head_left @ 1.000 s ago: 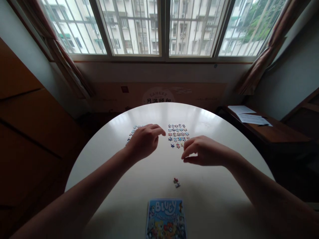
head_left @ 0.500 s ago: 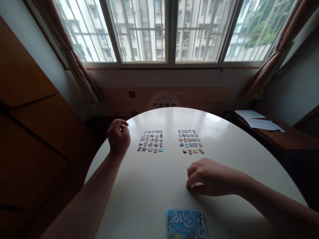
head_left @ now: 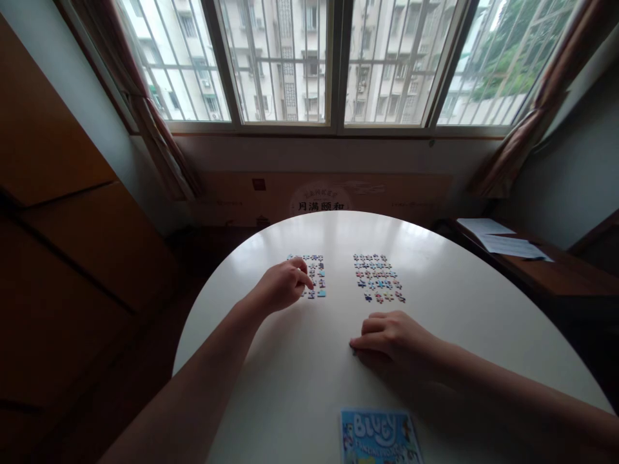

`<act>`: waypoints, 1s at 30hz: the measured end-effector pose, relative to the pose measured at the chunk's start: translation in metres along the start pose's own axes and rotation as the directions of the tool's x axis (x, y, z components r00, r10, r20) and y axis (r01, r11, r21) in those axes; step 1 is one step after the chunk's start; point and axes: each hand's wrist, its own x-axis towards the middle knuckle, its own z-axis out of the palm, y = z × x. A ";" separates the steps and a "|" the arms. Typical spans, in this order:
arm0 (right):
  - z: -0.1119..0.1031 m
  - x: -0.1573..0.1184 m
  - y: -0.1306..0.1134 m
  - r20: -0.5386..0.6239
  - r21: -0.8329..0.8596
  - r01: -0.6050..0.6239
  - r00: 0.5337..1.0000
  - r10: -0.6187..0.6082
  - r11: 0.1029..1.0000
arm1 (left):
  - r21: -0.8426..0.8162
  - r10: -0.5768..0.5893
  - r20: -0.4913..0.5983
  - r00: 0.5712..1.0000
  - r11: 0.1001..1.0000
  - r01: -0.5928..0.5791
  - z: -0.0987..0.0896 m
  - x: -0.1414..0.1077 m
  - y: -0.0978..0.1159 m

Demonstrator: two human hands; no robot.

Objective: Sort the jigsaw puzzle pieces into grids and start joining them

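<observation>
Over the left block of jigsaw puzzle pieces (head_left: 322, 283) hovers my left hand (head_left: 285, 283), its fingers curled and the index fingertip low by the pieces. It covers much of that block, and whatever may be in its pinch is hidden. My right hand (head_left: 387, 335) rests low over the table, nearer to me than the right block of loose puzzle pieces (head_left: 380, 275). A small dark jigsaw puzzle piece (head_left: 353, 352) shows just under its closed fingertips, on the tabletop.
A blue "BLUEY" picture card or box (head_left: 380, 438) lies at the near edge of the view on the round white table (head_left: 290, 386). Papers (head_left: 512, 246) lie on a brown desk at the right. Behind the table is a barred window (head_left: 285, 64).
My left hand has moved right from the table's left edge to above the left block of pieces. My right hand has slid slightly left and away from me.
</observation>
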 end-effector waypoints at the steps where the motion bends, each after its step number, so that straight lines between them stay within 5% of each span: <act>1: 0.002 0.000 0.001 -0.023 0.002 0.015 1.000 -0.015 1.000 | 0.013 -0.008 0.016 1.000 1.000 0.007 0.001 0.000 0.000; 16: 0.007 -0.003 0.005 -0.071 -0.008 0.044 0.996 -0.045 0.999 | 0.000 -0.004 0.053 0.999 1.000 0.004 0.006 0.000 -0.003; 21: 0.011 -0.004 0.006 -0.113 -0.002 0.022 0.993 -0.022 1.000 | -0.101 -0.050 -0.152 0.987 0.994 0.034 -0.006 -0.002 -0.010; 23: 0.011 -0.004 0.005 -0.127 -0.005 0.008 0.992 -0.009 1.000 | -0.132 -0.093 -0.332 0.939 0.990 0.052 -0.013 -0.003 -0.017; 26: 0.011 -0.003 0.003 -0.145 -0.012 -0.009 0.989 0.007 1.000 | -0.167 -0.192 -0.582 0.790 0.979 0.115 -0.020 -0.004 -0.027; 30: 0.010 -0.002 0.001 -0.146 -0.047 -0.021 0.989 0.014 0.999 | -0.236 -0.333 -0.718 0.611 0.943 0.236 -0.022 -0.005 -0.034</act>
